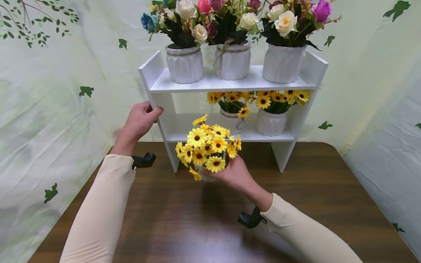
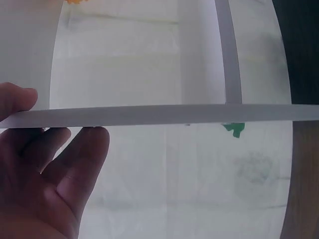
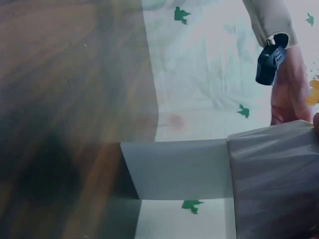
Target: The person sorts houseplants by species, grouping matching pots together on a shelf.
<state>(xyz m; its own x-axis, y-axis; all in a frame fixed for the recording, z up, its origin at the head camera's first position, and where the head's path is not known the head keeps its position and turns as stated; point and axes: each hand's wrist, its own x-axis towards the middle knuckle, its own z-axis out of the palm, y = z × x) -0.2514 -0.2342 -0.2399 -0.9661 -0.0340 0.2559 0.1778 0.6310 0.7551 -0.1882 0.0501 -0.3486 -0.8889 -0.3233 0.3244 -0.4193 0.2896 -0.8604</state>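
Note:
In the head view my right hand (image 1: 235,173) grips a white flowerpot (image 3: 274,174) of yellow artificial sunflowers (image 1: 210,144). The pot is held in front of the lower tier of a white two-tier shelf (image 1: 197,88); the blooms hide most of it from above. My left hand (image 1: 139,118) holds the front edge of the shelf's left side panel (image 2: 164,115), thumb on the inner side and fingers on the outer side. Two more sunflower pots, one in the middle (image 1: 231,122) and one at the right (image 1: 272,122), stand on the lower tier, whose left part is bare.
Three white pots, at the left (image 1: 185,65), middle (image 1: 233,62) and right (image 1: 283,64), with mixed roses stand on the upper tier. The shelf stands on a dark wooden table (image 1: 184,219), before a pale leaf-patterned cloth (image 1: 98,62).

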